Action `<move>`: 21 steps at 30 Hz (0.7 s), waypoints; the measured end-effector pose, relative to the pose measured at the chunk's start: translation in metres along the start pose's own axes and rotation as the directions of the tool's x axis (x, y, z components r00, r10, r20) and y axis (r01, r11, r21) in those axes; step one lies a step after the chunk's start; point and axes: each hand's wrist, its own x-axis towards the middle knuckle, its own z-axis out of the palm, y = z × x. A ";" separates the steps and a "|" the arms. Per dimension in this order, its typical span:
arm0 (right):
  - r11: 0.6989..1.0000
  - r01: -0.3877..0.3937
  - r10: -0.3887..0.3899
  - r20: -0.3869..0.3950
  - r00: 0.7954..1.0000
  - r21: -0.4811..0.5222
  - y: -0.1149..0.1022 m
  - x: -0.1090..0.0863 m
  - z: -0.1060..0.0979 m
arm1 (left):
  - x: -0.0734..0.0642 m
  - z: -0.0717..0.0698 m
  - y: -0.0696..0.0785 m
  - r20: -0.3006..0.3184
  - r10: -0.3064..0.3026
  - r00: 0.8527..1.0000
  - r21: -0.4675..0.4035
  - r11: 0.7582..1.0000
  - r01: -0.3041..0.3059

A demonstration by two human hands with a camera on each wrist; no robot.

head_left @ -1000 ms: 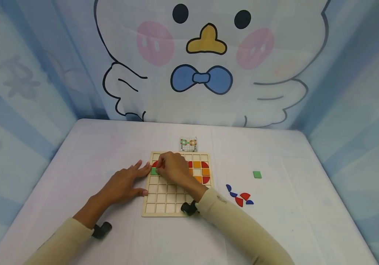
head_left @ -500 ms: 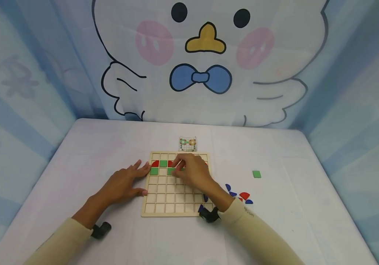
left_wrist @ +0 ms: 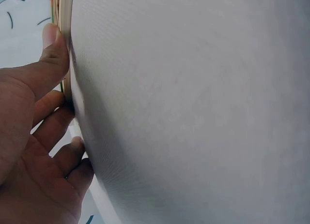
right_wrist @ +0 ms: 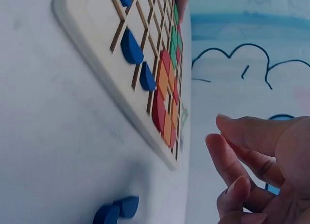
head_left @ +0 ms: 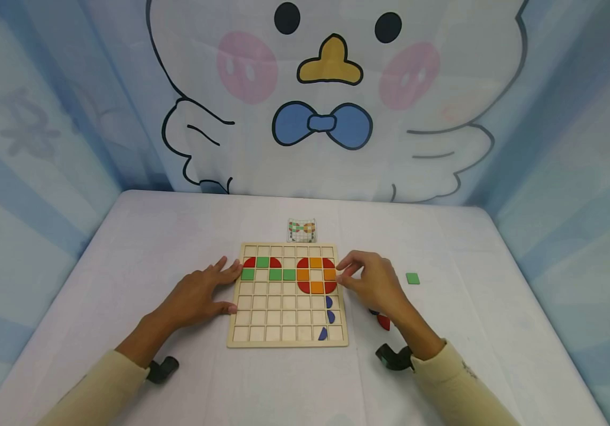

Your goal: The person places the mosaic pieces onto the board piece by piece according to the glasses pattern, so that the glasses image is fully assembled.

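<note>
My left hand [head_left: 198,296] rests against the left edge of a wooden grid board [head_left: 289,344], its fingers spread; in the left wrist view the thumb [left_wrist: 51,54] lies at the board's side. My right hand [head_left: 371,281] hovers beside the board's right edge with thumb and fingers loosely bent and nothing between them. On the board, red quarter-round pieces and orange squares [head_left: 316,287] form a ring at the right. Green squares [head_left: 289,274] and red pieces [head_left: 249,262] lie at the left. Several blue half-round pieces [head_left: 331,317] sit in the lower right cells.
A small card [head_left: 302,231] printed with a coloured grid pattern lies behind the board. Right of it, a green square [head_left: 413,278] lies on the white tablecloth. A red piece [head_left: 384,322] and blue pieces [right_wrist: 106,214] are partly hidden by my right arm in the head view.
My right hand has moved right, from over the board's upper left cells to just past its right edge, uncovering the green squares and the red and orange ring. The left hand stays put.
</note>
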 end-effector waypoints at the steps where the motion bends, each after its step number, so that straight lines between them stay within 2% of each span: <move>1: 1.000 -0.012 0.012 -0.003 1.000 -0.002 0.005 -0.002 -0.004 | 0.000 0.000 0.000 0.001 -0.001 1.000 -0.002 1.000 0.001; 6: 0.997 -0.072 0.072 -0.019 0.997 0.000 0.032 -0.014 -0.019 | 0.000 -0.001 0.001 0.011 -0.010 1.000 -0.003 1.000 0.010; 12: 0.996 -0.087 0.086 -0.042 0.995 -0.027 0.061 -0.029 -0.031 | 0.000 -0.001 0.001 0.014 -0.014 1.000 0.001 1.000 0.014; 17: 0.994 -0.101 0.098 -0.055 0.994 -0.050 0.077 -0.039 -0.036 | 0.000 -0.001 0.001 0.011 -0.011 1.000 0.001 1.000 0.011; 21: 0.990 -0.134 0.132 -0.034 0.991 -0.045 0.084 -0.046 -0.039 | 0.001 -0.001 0.001 0.015 -0.013 1.000 0.004 1.000 0.013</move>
